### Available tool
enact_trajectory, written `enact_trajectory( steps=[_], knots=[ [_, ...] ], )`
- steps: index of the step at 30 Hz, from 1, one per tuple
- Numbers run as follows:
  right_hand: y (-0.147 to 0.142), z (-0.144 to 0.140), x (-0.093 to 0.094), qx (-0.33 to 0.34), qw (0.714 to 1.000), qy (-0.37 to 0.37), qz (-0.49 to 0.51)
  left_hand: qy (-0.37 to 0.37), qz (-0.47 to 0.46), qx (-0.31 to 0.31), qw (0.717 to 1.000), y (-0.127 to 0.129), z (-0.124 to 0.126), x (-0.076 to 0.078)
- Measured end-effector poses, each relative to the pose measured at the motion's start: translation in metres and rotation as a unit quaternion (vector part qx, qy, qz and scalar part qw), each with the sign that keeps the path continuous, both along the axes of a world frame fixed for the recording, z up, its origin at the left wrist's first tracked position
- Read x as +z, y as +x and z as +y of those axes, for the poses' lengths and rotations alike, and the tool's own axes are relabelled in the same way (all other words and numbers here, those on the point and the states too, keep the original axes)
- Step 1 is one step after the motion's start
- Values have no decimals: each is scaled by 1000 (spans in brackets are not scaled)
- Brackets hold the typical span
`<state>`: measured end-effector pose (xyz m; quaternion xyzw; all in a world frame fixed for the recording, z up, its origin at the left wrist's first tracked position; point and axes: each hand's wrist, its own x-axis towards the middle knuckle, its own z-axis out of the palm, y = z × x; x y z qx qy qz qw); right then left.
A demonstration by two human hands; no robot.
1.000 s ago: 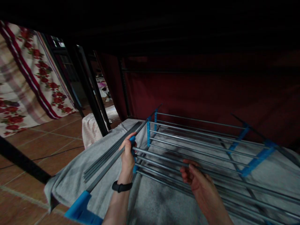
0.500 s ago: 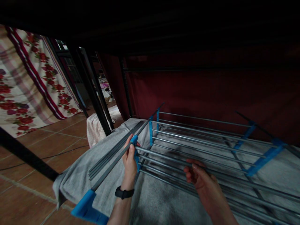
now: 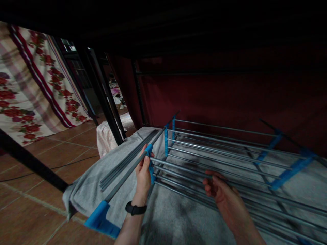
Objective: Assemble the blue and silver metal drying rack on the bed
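Note:
A rack of grey metal tubes with blue plastic joints lies across a grey blanket. My left hand, with a black band on its wrist, is closed around a blue joint on the left side pole. On the right, my right hand has its fingers curled loosely about a long metal tube that runs from that joint. Part of the tube is hidden behind this hand. A blue end piece caps the side pole's near end.
Several loose tubes lie on the grey blanket left of the rack. More blue joints stand at the right. Dark metal posts rise at the left, a dark red cloth hangs behind, and a dark structure spans overhead.
The whole view has shifted slightly, so the scene sits a little to the right. Both hands keep the same places on the rack.

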<state>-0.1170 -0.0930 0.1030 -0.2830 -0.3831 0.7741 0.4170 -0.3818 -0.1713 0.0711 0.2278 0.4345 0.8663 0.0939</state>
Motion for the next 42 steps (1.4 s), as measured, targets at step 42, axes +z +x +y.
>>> enact_trajectory(
  steps=[42],
  knots=[
    [22,8,-1,-156,450,752,-455,-78,103,52,990,-3,12,23]
  ],
)
